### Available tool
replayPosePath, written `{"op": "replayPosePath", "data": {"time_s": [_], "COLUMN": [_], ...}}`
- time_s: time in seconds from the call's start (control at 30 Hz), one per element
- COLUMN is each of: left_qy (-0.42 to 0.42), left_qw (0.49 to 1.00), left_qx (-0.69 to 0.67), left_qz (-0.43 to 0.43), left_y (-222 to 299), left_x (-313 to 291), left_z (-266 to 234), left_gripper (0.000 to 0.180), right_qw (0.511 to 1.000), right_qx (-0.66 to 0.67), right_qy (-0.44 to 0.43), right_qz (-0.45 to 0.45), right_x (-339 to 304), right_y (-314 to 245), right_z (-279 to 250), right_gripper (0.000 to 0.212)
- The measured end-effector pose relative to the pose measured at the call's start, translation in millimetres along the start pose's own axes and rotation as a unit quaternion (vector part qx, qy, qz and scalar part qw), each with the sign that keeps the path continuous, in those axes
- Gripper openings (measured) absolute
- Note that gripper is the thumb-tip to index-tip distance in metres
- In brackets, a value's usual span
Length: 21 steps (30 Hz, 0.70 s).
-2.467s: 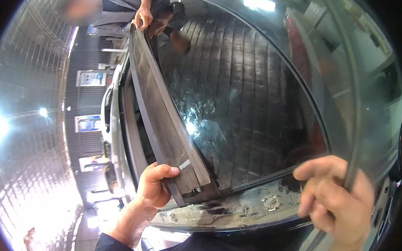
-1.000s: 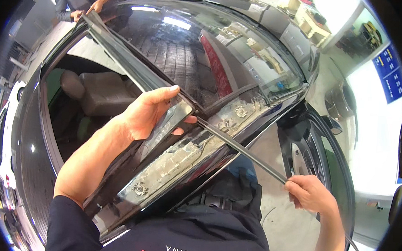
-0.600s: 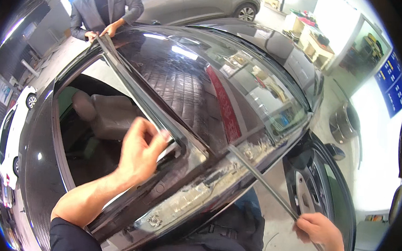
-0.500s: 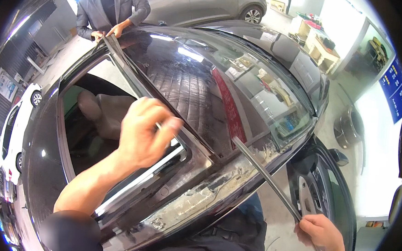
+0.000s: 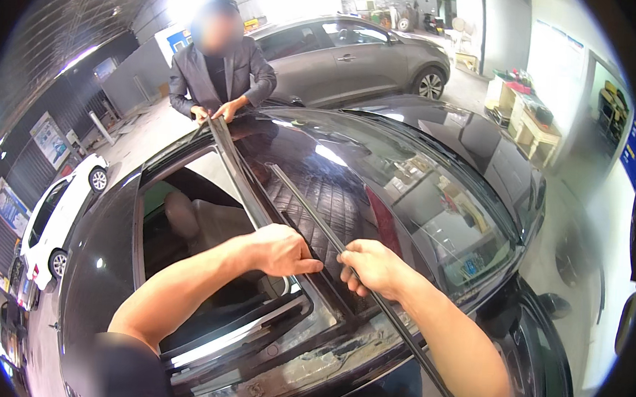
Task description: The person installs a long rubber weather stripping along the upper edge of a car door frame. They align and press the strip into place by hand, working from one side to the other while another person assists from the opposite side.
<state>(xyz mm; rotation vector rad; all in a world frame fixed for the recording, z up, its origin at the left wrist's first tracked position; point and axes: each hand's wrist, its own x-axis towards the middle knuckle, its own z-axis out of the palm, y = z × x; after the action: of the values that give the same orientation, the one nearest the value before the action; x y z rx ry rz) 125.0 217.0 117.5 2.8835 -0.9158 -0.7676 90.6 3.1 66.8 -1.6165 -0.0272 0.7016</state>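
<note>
A dark car roof (image 5: pixel 346 222) with a rectangular opening (image 5: pixel 192 231) lies in front of me. My left hand (image 5: pixel 286 250) is closed over the near end of a long dark strip (image 5: pixel 236 161) that spans the opening's edge; its fingers hide the end. Across the roof, a person's hands (image 5: pixel 218 111) hold the strip's far end. My right hand (image 5: pixel 372 266) is wrapped around a long narrow dark bar (image 5: pixel 307 205). One end of the bar points over the roof, and the other slants down past my right forearm. My hands are close together but apart.
The windshield (image 5: pixel 447 224) is to the right, with an open car door (image 5: pixel 534 350) below it. A grey car (image 5: pixel 334 57) stands behind the other person, and a white car (image 5: pixel 58 215) is at left. A pale table (image 5: pixel 523 120) holds clutter at the far right.
My right hand has moved up and left with the bar, coming beside my left hand. The left hand has lowered onto the strip's near end. My view has tilted up.
</note>
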Motion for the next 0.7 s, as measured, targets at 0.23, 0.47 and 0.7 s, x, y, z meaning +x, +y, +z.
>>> {"op": "replayPosePath", "data": {"time_s": [0.23,0.47,0.7], "left_qy": [0.242,-0.099,-0.262], "left_qw": [0.96,0.984,0.952], "left_qx": [-0.014,0.1,0.069], "left_qz": [0.138,-0.106,-0.14], "left_y": [-24,-43,-73], "left_x": [2,35,73], "left_z": [35,-9,-31], "left_gripper": [0.038,0.035,0.04], "right_qw": [0.996,0.992,0.971], "right_qx": [0.088,0.119,0.215], "right_qy": [-0.019,-0.036,-0.085], "right_qz": [0.013,0.018,0.058], "right_x": [36,49,40], "right_y": [-2,15,15], "right_z": [-6,-24,-33], "right_gripper": [0.024,0.027,0.025]}}
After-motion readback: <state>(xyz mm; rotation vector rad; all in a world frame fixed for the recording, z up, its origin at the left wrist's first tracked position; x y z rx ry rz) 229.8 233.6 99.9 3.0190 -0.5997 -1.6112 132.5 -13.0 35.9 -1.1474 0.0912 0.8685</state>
